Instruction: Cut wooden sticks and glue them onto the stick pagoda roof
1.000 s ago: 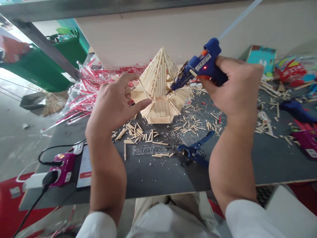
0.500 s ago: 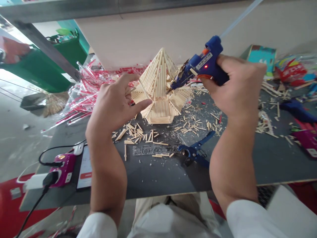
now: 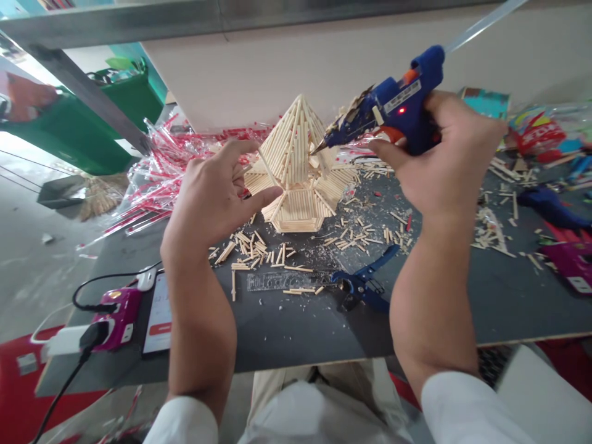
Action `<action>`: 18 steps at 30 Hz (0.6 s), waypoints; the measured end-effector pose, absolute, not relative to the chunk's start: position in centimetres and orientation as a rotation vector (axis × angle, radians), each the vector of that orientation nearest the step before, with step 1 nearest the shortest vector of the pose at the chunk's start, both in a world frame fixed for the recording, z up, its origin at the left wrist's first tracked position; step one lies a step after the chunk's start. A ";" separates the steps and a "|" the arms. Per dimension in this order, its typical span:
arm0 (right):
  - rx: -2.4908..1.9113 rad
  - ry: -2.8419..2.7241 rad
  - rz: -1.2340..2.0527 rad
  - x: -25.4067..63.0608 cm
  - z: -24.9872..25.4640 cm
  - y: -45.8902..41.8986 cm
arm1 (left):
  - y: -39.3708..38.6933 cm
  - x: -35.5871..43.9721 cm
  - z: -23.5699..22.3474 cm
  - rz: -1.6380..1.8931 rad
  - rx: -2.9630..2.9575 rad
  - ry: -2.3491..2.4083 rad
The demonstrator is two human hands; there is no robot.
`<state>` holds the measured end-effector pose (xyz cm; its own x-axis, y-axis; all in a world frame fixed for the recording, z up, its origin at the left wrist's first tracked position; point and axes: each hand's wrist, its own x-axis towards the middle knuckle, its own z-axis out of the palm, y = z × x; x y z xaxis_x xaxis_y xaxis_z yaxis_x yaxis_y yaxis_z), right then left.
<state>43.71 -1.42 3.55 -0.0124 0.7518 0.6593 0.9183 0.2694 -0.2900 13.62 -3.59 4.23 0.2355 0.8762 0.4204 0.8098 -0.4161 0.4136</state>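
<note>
My right hand (image 3: 456, 145) is wrapped round a blue hot glue gun (image 3: 404, 102) with a red light lit and dried residue near its nozzle. A clear glue stick (image 3: 483, 28) extends from its back. The nozzle tip points down-left at the right side of a pointed roof (image 3: 291, 139) built of thin wooden sticks. My left hand (image 3: 215, 188) holds the roof's lower left edge between index finger and thumb; the other fingers are curled and partly hidden. Below and behind the roof spreads a stick-built base (image 3: 298, 222) with slanted panels, on the dark table.
Cut stick pieces (image 3: 252, 246) litter the table, with a clear ruler (image 3: 277, 282) and blue cutters (image 3: 363, 280) in front. Red-and-clear plastic wrappers (image 3: 161, 154) pile up at left. A purple power strip (image 3: 118, 317) and a phone (image 3: 160, 308) lie near the left edge.
My right hand has drawn the glue gun up and to the right, so its nozzle sits higher along the roof. My left hand stays almost still.
</note>
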 end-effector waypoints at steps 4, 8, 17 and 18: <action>-1.566 -1.656 -0.276 43.8 3.3 -1.2 | -3.5 13.5 4.0 0.967 2.375 1.597; -1.639 -1.554 -0.299 44.5 2.7 -0.4 | -3.6 13.6 4.1 0.970 2.374 1.588; -2.004 -1.355 -0.244 47.7 1.6 0.6 | -3.8 13.7 4.4 0.965 2.324 1.588; -2.130 -1.369 -0.187 48.3 1.4 0.7 | -3.8 13.8 4.3 0.970 2.314 1.569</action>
